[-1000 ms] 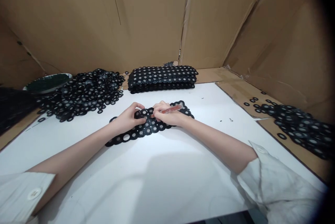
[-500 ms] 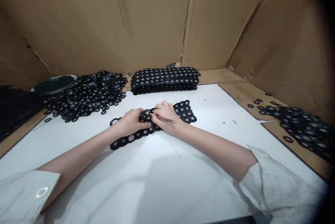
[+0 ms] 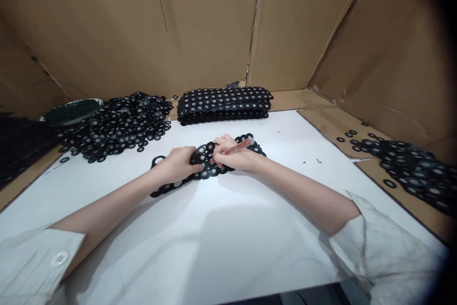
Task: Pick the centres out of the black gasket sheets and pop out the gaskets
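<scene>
A strip of joined black rings with pale centres (image 3: 213,171) lies across the white table in the middle of the head view. My left hand (image 3: 178,164) grips the strip, thumb in front and fingers behind it. Over the strip's right part, my right hand (image 3: 232,155) is closed around a thin reddish tool with a clear end (image 3: 237,147). The tool's lower tip points at the rings beside my left thumb. Part of the strip's right end is hidden under my right hand.
Behind the strip stands a folded stack of ring sheets (image 3: 224,104). A heap of loose black rings (image 3: 121,126) lies at the back left beside a bowl of dark green material (image 3: 71,112). More rings (image 3: 416,174) lie on cardboard at the right. Cardboard walls (image 3: 207,24) surround the white table (image 3: 221,248).
My right hand has turned, so the reddish tool now shows above the fingers and slants up to the right. My left hand still holds the strip in nearly the same place.
</scene>
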The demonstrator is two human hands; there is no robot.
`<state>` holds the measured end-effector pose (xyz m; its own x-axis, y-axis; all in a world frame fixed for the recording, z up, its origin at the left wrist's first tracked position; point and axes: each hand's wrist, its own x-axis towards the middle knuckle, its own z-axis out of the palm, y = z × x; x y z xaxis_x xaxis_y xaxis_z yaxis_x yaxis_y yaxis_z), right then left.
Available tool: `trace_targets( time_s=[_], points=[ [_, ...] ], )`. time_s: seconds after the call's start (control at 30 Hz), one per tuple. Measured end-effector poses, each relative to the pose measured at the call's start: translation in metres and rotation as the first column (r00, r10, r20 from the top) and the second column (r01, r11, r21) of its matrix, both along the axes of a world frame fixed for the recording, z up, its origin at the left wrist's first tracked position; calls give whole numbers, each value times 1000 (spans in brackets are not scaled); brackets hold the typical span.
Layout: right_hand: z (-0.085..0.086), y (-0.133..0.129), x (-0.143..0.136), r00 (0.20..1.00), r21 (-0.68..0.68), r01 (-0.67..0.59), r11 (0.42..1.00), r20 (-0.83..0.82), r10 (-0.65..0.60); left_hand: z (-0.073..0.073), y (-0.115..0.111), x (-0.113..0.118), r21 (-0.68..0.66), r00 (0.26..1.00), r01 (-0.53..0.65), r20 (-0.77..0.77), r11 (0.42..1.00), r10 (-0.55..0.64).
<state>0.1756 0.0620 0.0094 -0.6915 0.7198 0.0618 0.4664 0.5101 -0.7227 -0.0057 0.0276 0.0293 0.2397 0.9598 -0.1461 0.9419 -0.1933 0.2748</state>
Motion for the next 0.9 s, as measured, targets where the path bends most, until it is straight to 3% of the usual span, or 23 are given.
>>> trace_targets(
  time_s=[0.2, 0.33, 0.47, 0.53, 0.63, 0.77, 0.83, 0.9],
  points=[
    [-3, 1, -1, 999, 73, -30, 997, 42, 27, -5, 2, -4, -7, 998, -56, 34, 998, 56],
    [-8, -6, -6, 998, 216, -1, 976, 69, -14, -9, 1, -4, -61, 995, -55, 83, 997, 60],
    [-13, -16, -12, 988, 488, -4, 873, 137, -73, -9, -6, 0, -71, 979, -93, 177, 993, 104],
    [-12, -19, -14, 982, 558, -4, 830, 158, -101, -6, -10, 1, -74, 972, -95, 210, 993, 109],
    [-8, -21, -14, 987, 559, -4, 829, 136, -87, 6, -12, 0, -104, 963, -90, 246, 991, 113],
    [-2, -23, -13, 994, 551, 13, 835, 86, -72, 19, -16, -6, -298, 897, -73, 398, 952, 194],
    [-2, -23, -14, 995, 549, 13, 836, 78, -66, 21, -18, -9, -370, 851, -45, 472, 928, 230],
    [-3, -23, -15, 996, 542, 11, 841, 71, -58, 19, -17, -11, -361, 855, -31, 474, 932, 212]
  ],
)
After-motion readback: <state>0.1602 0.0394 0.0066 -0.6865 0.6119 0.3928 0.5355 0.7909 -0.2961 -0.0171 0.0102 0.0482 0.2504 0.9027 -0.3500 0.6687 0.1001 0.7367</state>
